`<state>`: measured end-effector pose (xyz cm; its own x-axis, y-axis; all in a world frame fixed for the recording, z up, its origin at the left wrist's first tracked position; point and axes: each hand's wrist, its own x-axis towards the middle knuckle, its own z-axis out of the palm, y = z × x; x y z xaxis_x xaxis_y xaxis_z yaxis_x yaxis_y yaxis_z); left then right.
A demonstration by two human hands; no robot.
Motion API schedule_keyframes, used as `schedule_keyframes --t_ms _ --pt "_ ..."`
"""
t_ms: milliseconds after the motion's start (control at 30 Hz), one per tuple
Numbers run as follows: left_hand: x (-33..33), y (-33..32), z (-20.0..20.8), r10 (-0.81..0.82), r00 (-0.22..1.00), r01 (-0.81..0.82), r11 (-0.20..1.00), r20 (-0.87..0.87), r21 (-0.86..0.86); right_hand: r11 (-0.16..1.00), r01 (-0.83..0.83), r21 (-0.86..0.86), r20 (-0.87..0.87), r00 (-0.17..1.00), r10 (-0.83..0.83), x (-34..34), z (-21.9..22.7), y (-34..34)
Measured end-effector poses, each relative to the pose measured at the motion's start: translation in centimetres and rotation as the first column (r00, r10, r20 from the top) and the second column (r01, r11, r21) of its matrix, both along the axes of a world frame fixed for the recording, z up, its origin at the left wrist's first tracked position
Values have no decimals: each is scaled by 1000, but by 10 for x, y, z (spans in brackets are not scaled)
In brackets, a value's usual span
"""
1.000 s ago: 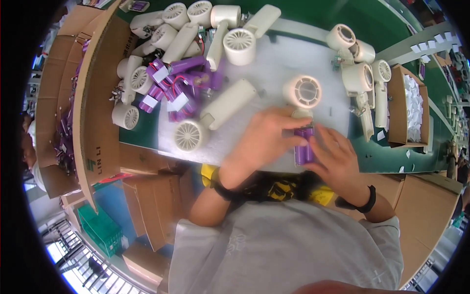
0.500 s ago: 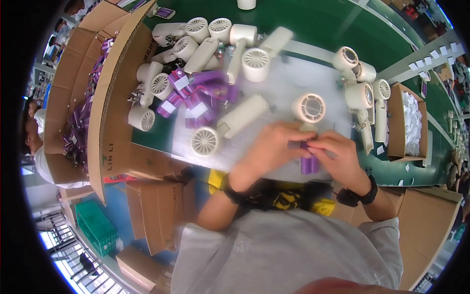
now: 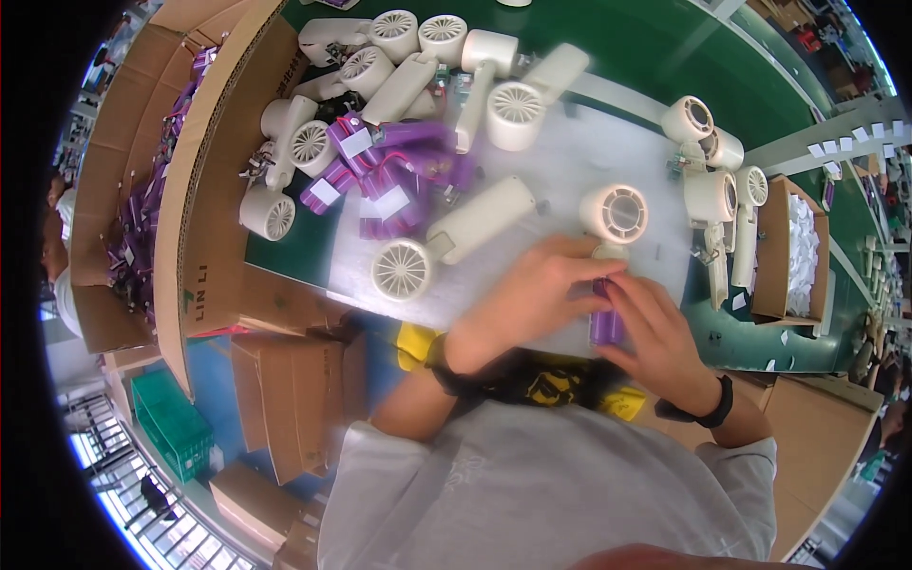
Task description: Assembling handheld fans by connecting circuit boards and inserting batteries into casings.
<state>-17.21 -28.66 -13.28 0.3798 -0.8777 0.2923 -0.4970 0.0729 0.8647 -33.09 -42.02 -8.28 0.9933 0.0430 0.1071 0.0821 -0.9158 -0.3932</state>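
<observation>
A purple battery pack [image 3: 605,329] hangs between my hands, just below the neck of a white handheld fan [image 3: 616,215] lying on the pale work mat. My left hand [image 3: 537,299] has its thumb and fingers closed at the pack's upper end, beside the fan's neck. Closed along the pack's right side is my right hand [image 3: 655,334], its fingertips meeting those of the left. The fingers hide the spot where pack and fan come together. To the left, another white fan [image 3: 480,220] lies with its round grille toward me.
Purple battery packs [image 3: 385,176] are piled on the mat's left part, with several fan bodies [image 3: 399,85] behind. A tall cardboard box [image 3: 223,180] of packs borders the left. More fans [image 3: 711,195] and a small box [image 3: 774,249] of white slips stand at the right.
The view has shifted slightly. My right hand has turned and its fingers now reach further down along the battery pack, while my left hand stays at the pack's top.
</observation>
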Motion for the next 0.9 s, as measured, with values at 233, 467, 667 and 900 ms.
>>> schedule_keyframes --t_ms 233,467,667,900 --pt "-8 7 3 106 994 -104 992 21 -70 1000 12 -4 -27 1000 -12 3 5 -1" --pt "-4 18 2 249 968 -243 956 17 -166 846 532 -33 289 815 -502 89 10 -26" --pt "-12 30 19 259 963 -235 941 74 -242 963 205 172 106 968 -225 64 1 -24" --pt "31 92 74 758 572 -736 643 315 -211 966 52 254 -307 951 30 80 14 -18"
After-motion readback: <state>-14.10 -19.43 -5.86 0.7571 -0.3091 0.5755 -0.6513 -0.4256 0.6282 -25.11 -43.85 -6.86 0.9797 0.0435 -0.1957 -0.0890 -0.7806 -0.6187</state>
